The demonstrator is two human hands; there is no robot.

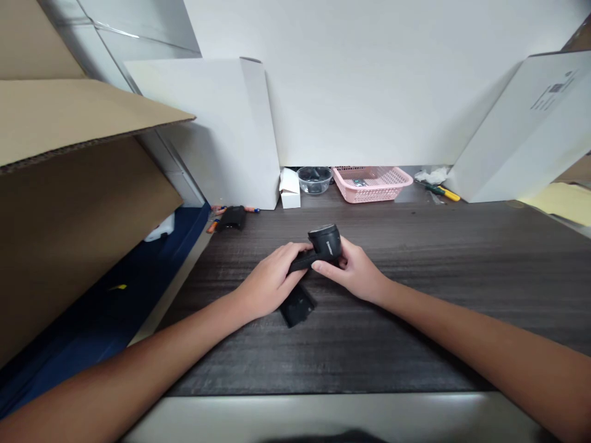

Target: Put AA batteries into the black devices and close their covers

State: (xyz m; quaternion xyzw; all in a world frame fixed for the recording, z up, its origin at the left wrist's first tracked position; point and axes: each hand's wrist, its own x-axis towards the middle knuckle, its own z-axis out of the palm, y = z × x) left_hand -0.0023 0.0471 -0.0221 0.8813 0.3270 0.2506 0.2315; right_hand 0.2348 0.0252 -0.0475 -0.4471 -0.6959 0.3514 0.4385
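- A dark wood-grain desk fills the lower middle of the frame, with a pale front edge along the bottom.
- A large open cardboard box looms over the left side, above a deep blue surface. White cardboard panels lean against the wall at upper centre and upper right.
- Both bare forearms reach in from the lower corners and meet near the centre of the desk.
- A black cylindrical device is held up off the desk at the centre, with a flat black handle running toward the left.
- The left hand is closed over the handle, its fingers curled across the top.
- The right hand wraps the cylinder's lower part, its fingers mostly out of sight behind it.
- A flat black piece lies on the desk just below the left hand, partly hidden by it.
- Along the far edge stand a pink plastic basket, a glass bowl and a small white carton.
- A small black object lies at far left; its kind is hard to make out.
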